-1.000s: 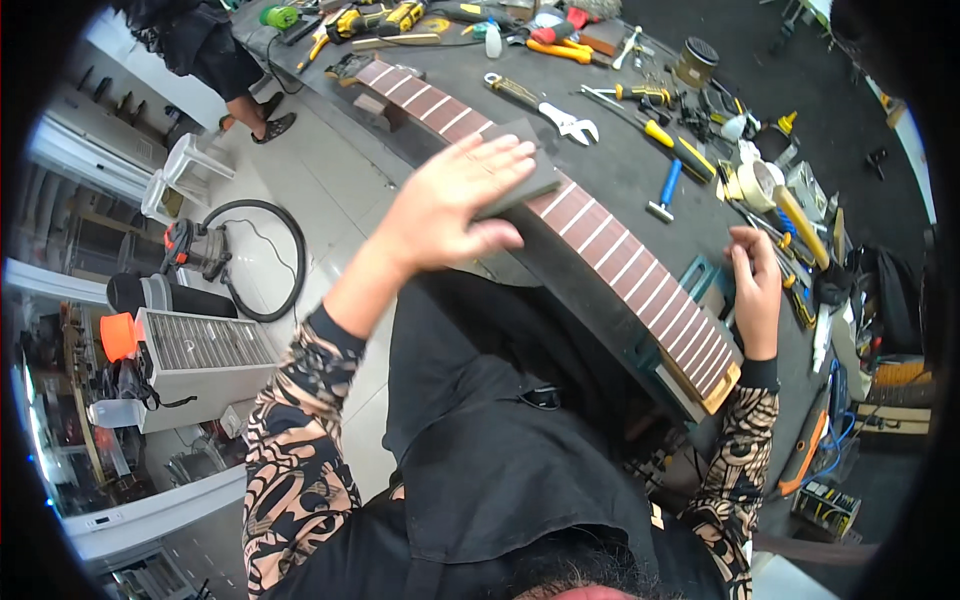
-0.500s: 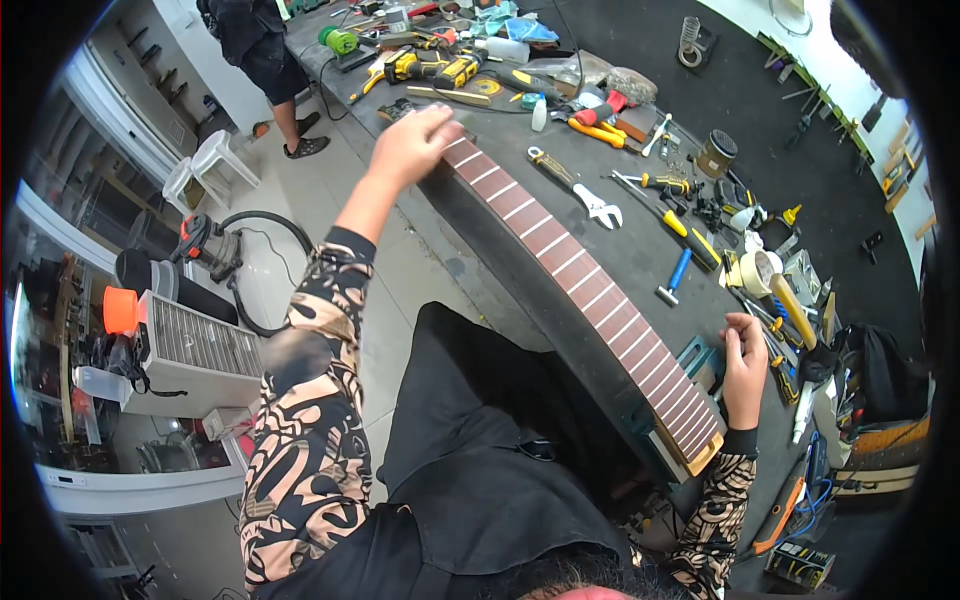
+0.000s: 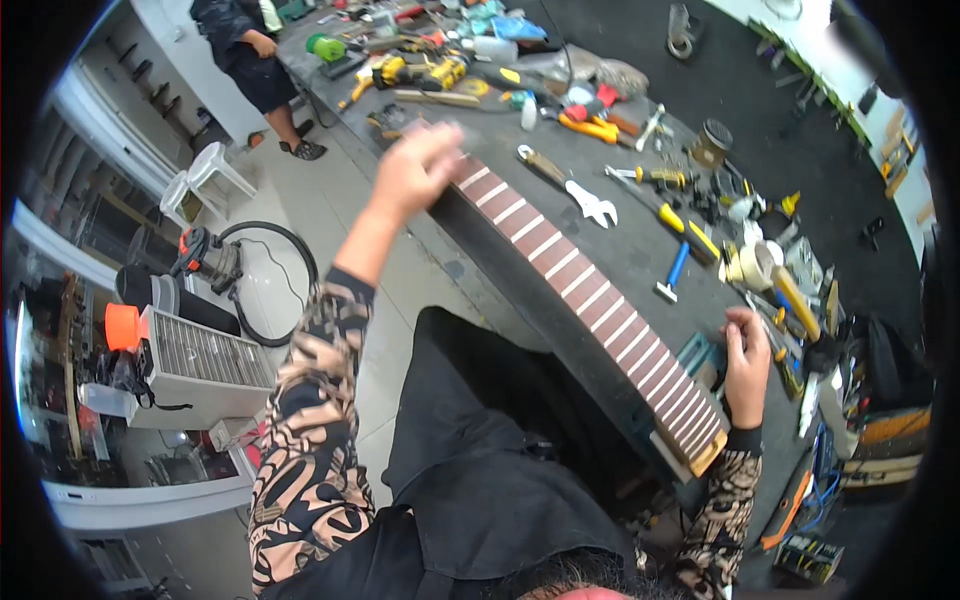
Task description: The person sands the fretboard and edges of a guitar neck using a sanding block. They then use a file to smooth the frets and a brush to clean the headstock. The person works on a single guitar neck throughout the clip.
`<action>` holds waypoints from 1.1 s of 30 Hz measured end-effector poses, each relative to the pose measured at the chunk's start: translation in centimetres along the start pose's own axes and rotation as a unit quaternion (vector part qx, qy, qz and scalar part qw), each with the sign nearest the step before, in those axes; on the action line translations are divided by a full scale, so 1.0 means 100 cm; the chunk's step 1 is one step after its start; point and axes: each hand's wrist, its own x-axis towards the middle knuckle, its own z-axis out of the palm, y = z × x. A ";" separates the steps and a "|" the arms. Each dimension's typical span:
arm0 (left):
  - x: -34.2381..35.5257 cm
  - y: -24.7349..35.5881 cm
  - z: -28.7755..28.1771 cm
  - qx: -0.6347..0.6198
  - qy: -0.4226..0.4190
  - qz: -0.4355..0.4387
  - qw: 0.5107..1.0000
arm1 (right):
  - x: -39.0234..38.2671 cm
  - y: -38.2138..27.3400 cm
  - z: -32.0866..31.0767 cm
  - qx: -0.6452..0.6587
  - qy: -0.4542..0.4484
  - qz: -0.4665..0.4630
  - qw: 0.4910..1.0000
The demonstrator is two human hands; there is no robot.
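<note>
A guitar neck (image 3: 565, 262) with a reddish-brown fretboard and pale fret lines lies slantwise along the bench's near edge. Its wide, light-wood end (image 3: 708, 455) points toward me at the lower right. Over its narrow far end is my left hand (image 3: 412, 178), its fingers blurred by motion; whether they grip the neck is unclear. My right hand (image 3: 747, 368) is beside the wide end, near a green vise (image 3: 700, 358) partly hidden by the neck. Its fingers are curled in, and anything inside them is hidden.
On the dark bench (image 3: 590, 245) lie an adjustable wrench (image 3: 590, 203), a blue-handled tool (image 3: 674, 272), screwdrivers (image 3: 660, 178) and a yellow power drill (image 3: 412, 72). A hammer (image 3: 798, 303) is at the right. Left on the floor are a vacuum (image 3: 212, 258) and white stools (image 3: 215, 172); another person (image 3: 262, 85) stands far off.
My left hand has shifted slightly nearer along the neck's far end, its fingers straighter and blurred. My right hand is nearly still. The far person's hand now shows.
</note>
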 end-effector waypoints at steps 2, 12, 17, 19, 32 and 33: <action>0.013 -0.037 -0.014 0.027 0.022 -0.099 0.995 | 0.007 -0.004 0.005 0.001 -0.012 -0.014 1.000; -0.053 0.148 0.011 -0.100 -0.054 0.070 0.991 | 0.004 -0.001 0.003 -0.002 0.015 -0.023 1.000; -0.029 0.078 -0.003 0.093 0.010 -0.004 0.996 | 0.009 -0.006 0.003 0.014 -0.023 -0.014 1.000; -0.038 0.194 0.027 -0.060 -0.036 0.089 0.994 | 0.006 -0.003 0.005 0.032 0.013 -0.017 0.999; -0.051 0.172 0.005 -0.086 -0.061 0.019 0.994 | 0.011 0.002 0.006 0.058 0.011 -0.058 0.997; -0.053 0.186 0.011 -0.069 -0.072 0.040 0.994 | 0.008 0.004 0.005 0.054 0.018 -0.065 0.996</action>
